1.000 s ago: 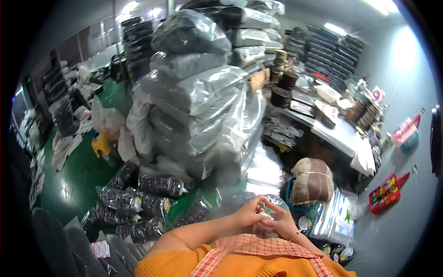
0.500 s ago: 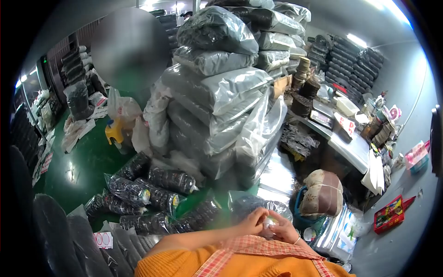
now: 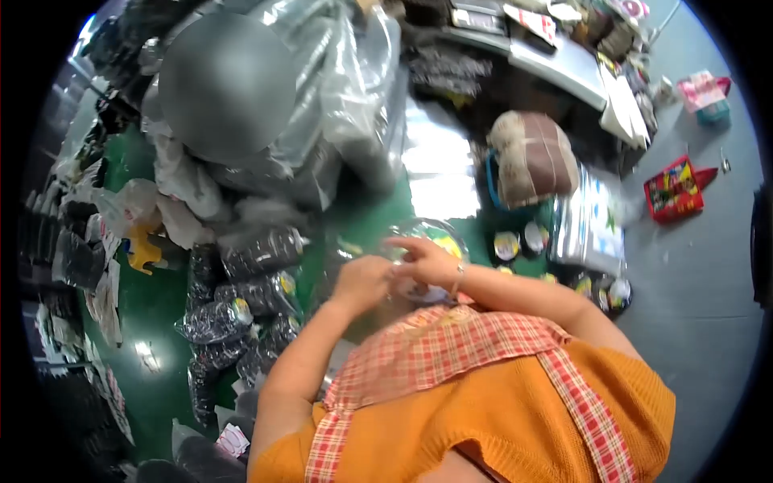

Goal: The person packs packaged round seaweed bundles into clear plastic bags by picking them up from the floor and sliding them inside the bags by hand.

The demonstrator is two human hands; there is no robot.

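Both hands meet on a clear plastic bag above the green floor.
Left hand and right hand each pinch it at chest height — clear packs of dark goods lie left, a grey work surface stands beyond.

Green floor carries filled dark packets in clear wrap. Large grey sacks are stacked behind. A brown cushion sits beside a red box; a worktable stands beyond.
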